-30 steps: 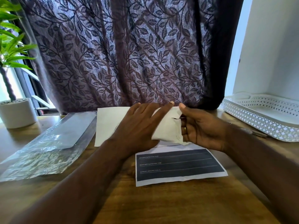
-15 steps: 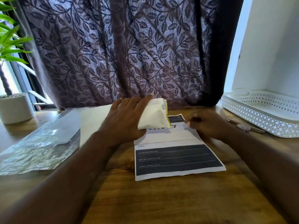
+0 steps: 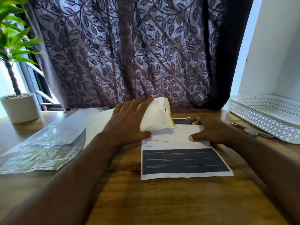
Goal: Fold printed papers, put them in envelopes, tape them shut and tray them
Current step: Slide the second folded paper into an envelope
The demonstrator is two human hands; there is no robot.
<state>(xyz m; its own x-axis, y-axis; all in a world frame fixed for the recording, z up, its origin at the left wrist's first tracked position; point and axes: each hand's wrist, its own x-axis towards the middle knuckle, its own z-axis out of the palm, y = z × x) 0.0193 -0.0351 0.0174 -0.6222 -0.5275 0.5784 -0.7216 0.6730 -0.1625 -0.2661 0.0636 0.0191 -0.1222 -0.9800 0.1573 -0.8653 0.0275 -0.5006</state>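
Head view: one envelope (image 3: 156, 116) (left hand (image 3: 127, 125) grips it), one tray (image 3: 266, 122).

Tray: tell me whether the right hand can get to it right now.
Probably yes. The tray sits right of the right hand, with only a pen and a watch lying flat between; the hand would first let go of the paper it holds.

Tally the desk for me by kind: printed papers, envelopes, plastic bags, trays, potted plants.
Printed paper: 1 (whether more lie beneath, I cannot tell)
Envelope: 1
Plastic bag: 1
Tray: 1
Potted plant: 1
Total: 5
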